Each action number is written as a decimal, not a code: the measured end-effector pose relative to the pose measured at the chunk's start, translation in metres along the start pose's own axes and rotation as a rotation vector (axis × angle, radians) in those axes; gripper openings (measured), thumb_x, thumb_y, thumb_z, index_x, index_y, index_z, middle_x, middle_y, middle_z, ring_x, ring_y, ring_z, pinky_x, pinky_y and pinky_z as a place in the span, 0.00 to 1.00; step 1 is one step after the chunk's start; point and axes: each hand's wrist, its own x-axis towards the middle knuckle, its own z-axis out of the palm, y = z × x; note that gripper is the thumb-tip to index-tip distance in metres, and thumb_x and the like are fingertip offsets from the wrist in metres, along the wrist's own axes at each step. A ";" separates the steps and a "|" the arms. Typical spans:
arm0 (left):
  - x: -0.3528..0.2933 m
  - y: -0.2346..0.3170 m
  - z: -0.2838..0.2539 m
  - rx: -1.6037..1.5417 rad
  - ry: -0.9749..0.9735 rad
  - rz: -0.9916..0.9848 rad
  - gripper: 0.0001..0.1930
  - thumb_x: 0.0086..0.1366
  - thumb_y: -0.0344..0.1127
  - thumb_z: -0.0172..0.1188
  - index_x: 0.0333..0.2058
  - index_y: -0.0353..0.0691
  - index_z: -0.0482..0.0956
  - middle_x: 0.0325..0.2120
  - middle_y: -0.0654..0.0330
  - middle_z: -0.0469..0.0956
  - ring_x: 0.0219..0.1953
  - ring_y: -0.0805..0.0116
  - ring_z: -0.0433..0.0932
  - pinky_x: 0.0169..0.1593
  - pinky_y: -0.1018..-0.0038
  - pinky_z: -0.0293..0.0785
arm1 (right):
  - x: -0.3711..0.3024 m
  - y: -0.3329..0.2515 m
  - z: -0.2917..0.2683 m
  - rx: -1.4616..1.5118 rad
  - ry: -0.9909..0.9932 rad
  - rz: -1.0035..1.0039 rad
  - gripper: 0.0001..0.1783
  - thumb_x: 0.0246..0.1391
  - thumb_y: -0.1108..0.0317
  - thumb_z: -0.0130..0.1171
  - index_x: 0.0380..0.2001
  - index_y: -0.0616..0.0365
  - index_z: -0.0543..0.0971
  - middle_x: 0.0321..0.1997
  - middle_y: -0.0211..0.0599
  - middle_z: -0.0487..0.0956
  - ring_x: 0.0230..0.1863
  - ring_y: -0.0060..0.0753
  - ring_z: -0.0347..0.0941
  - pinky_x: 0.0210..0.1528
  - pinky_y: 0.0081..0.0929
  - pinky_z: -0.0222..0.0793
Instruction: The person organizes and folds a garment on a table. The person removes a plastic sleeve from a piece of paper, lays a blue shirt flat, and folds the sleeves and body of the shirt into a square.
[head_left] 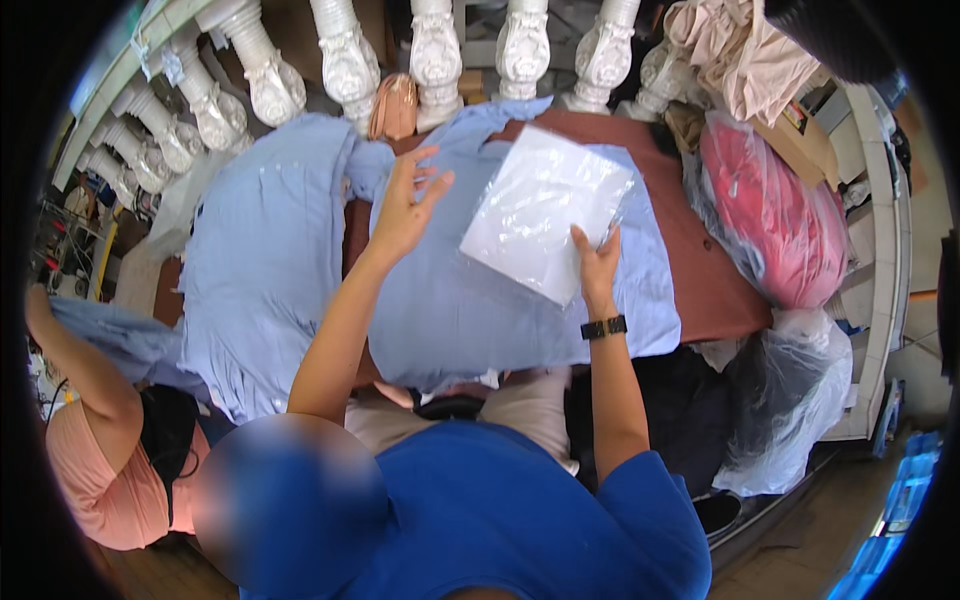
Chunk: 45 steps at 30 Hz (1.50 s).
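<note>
My right hand (pixel 598 265), with a black watch on its wrist, pinches the near right edge of a flat white packet (pixel 540 215) in shiny clear plastic. What the packet holds, I cannot make out. Beneath it a light blue garment (pixel 440 320) is spread over the brown table. My left hand (pixel 405 205) is raised over the garment's left side, fingers apart and nothing in them. Left of that hand lies a thick pile of light blue garments (pixel 260 235).
White balusters (pixel 437 60) line the far edge, with a tan pouch (pixel 394 107) against them. On the right are a clear bag of red cloth (pixel 775 210), beige cloth (pixel 745 50) and a translucent plastic bag (pixel 790 400). A person in pink (pixel 120 460) sits at left.
</note>
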 end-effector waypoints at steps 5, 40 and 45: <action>-0.065 -0.011 0.017 0.003 -0.147 -0.196 0.31 0.66 0.41 0.61 0.62 0.33 0.61 0.58 0.52 0.68 0.56 0.63 0.70 0.58 0.68 0.67 | -0.026 -0.043 0.012 0.091 -0.076 -0.013 0.29 0.54 0.72 0.66 0.56 0.63 0.65 0.53 0.41 0.74 0.50 0.27 0.72 0.52 0.26 0.69; -0.121 -0.042 0.025 -0.725 0.346 -0.397 0.18 0.67 0.28 0.58 0.54 0.38 0.66 0.46 0.59 0.78 0.47 0.72 0.76 0.51 0.74 0.72 | -0.109 -0.032 0.062 0.328 -0.130 0.450 0.12 0.58 0.70 0.64 0.43 0.56 0.75 0.37 0.28 0.77 0.36 0.20 0.73 0.44 0.27 0.72; -0.115 -0.045 0.026 -0.519 0.348 -0.164 0.15 0.66 0.24 0.57 0.51 0.36 0.71 0.45 0.60 0.79 0.48 0.72 0.76 0.51 0.75 0.71 | -0.103 -0.010 0.050 -0.072 0.121 0.379 0.24 0.60 0.58 0.61 0.53 0.59 0.68 0.44 0.37 0.76 0.39 0.27 0.73 0.46 0.32 0.73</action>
